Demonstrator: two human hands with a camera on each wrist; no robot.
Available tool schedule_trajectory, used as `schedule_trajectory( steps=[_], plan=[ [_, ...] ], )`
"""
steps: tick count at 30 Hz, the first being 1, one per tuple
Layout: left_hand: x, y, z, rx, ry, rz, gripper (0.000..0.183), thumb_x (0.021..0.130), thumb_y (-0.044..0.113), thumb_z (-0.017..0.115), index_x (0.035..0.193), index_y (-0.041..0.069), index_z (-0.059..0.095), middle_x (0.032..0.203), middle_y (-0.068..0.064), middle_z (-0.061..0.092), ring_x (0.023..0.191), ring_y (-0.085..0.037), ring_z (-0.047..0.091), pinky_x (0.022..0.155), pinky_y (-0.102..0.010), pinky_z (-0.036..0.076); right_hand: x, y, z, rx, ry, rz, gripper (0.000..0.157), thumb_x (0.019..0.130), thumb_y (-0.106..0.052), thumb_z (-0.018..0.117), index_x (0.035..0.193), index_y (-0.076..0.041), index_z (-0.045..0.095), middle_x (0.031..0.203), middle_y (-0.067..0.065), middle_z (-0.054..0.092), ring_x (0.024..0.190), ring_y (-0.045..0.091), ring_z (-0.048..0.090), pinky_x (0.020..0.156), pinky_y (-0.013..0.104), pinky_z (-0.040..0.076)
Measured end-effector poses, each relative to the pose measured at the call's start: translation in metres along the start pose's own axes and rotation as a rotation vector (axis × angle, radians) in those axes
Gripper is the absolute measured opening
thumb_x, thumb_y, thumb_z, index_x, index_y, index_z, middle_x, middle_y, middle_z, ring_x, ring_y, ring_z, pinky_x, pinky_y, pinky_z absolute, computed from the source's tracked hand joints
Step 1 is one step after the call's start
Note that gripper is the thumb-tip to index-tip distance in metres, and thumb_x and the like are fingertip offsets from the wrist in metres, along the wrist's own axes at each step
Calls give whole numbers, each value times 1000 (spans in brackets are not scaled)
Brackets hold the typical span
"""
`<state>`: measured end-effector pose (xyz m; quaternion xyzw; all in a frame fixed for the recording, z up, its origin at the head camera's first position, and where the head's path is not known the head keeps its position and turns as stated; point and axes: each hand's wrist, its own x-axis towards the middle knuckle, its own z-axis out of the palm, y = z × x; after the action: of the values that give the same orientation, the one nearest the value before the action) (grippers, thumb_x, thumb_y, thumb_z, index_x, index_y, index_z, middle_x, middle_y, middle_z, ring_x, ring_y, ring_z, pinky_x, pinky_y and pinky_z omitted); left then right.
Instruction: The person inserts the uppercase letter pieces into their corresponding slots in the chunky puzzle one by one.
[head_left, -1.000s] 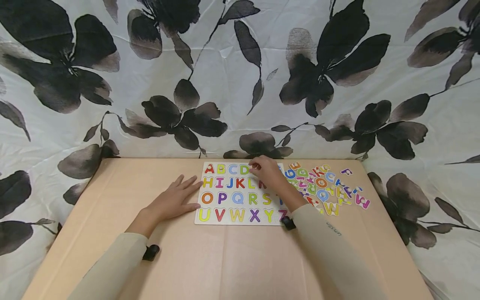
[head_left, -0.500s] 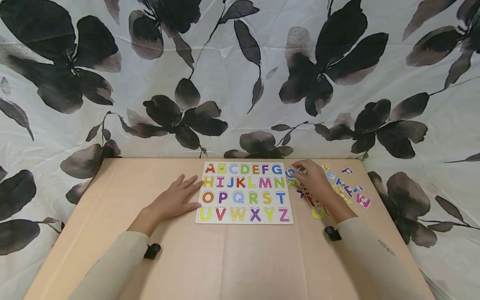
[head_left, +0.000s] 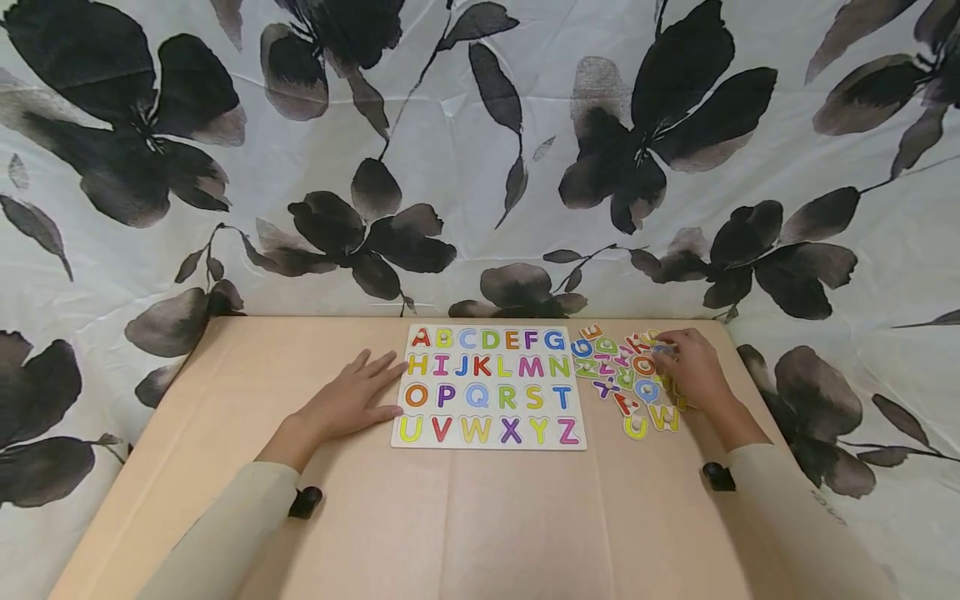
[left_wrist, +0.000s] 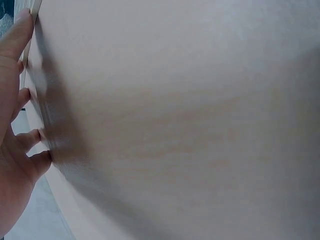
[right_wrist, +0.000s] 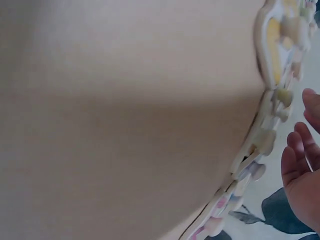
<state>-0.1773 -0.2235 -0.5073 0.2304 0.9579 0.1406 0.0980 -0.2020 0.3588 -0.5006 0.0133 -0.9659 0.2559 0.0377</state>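
A white alphabet board (head_left: 450,444) with rows of coloured letters lies on the table. My left hand (head_left: 345,400) rests flat at its left side, fingers spread, with fingertips and thumb at the board's edge. In the left wrist view the thumb (left_wrist: 20,37) meets that edge. Right of the board lies a cluster of loose letter pieces, including a yellow W (head_left: 663,417) and a blue Q (head_left: 647,389). My right hand (head_left: 696,371) is over the right part of this cluster, hiding some letters. The right wrist view shows its fingers loosely bent, holding nothing, beside knobbed letter pieces (right_wrist: 272,55).
The tan table (head_left: 487,525) stretches in front of the board and out to both sides. A white floral cloth (head_left: 487,275) hangs behind the table's back edge. A yellow U (head_left: 635,427) lies at the near end of the letter cluster.
My right hand has travelled right, from over the board's top row, across the loose letters, to their right side. The board's covered letters show again. My left hand has stayed put.
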Motion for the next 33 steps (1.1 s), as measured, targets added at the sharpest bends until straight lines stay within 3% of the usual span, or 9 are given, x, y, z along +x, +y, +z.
schedule_trajectory(
  steps=[8,17,23,33],
  plan=[
    [-1,2,-3,-4,-7,-12,83,93,59,69,162,26,36,171,-7,27,156,-52,16,119,-72,29,6,14,4,-50,-35,62,33,103,-17,63,127,7,62,107,22,56,94,34,53,79,45,50],
    [0,0,-3,-4,-9,-4,84,93,60,68,162,26,36,171,-7,27,156,-52,16,118,-71,30,10,15,6,-62,-36,91,28,104,-16,62,122,5,64,107,21,59,95,34,55,83,47,53],
    [-1,-1,-3,-13,-11,-6,84,93,60,68,162,27,36,172,-6,26,156,-52,15,118,-72,29,11,-3,5,-37,14,6,25,103,-16,65,118,4,67,105,20,62,94,32,57,82,46,50],
    [-1,-1,-3,-22,-10,-7,83,93,60,68,162,28,36,172,-6,26,157,-51,15,116,-73,31,18,-63,20,33,-21,-32,25,103,-17,66,122,-2,67,110,16,63,101,32,58,91,49,56]
  ],
)
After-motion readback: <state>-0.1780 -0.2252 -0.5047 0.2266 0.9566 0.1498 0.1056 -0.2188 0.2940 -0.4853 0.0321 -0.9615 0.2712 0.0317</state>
